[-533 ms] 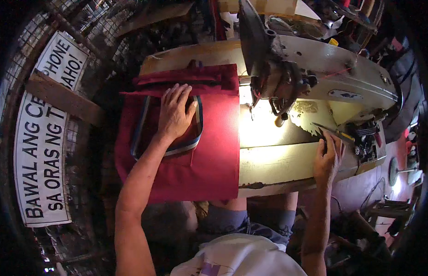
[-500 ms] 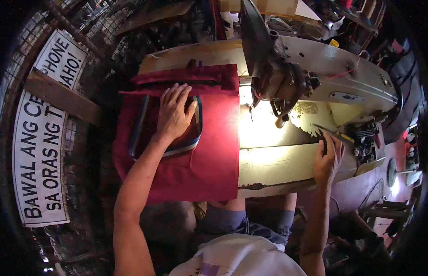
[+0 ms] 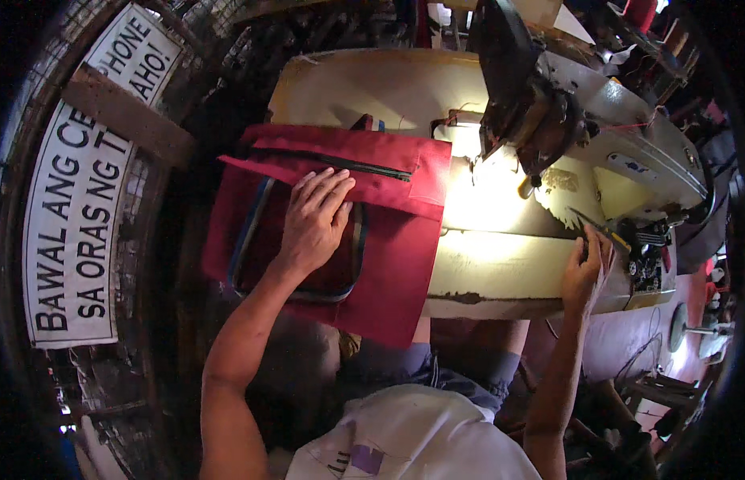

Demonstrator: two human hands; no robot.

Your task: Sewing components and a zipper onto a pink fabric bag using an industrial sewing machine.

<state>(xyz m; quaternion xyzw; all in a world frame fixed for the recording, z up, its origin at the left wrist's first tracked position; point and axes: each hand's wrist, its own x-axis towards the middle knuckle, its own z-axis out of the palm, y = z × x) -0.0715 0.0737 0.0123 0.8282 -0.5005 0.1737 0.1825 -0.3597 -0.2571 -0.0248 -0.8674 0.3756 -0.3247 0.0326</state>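
My left hand [image 3: 315,220] lies with fingers spread over a red fabric piece [image 3: 388,272], just below its dark zipper [image 3: 364,166]. Under that palm is a dark panel edged with a striped band [image 3: 359,244], partly covered by the hand. The fabric lies left of the sewing machine's [image 3: 660,132] needle area. My right hand [image 3: 587,268] rests at the bed's right part, thumb and fingers apart. Beside its fingertips is a slim pointed tool with some yellow [image 3: 616,238]. Whether the fingers touch it is unclear.
The pale machine bed [image 3: 500,268] stretches between my hands, brightly lit under the machine head [image 3: 528,104]. At left, white signs [image 3: 76,232] hang on wire mesh behind a wooden board [image 3: 128,116]. Thread spools [image 3: 640,14] stand at the far right.
The red fabric has turned slightly clockwise under my left hand, its lower right corner moving left. The whole view has shifted and tilted. My right hand stays near the pointed tool.
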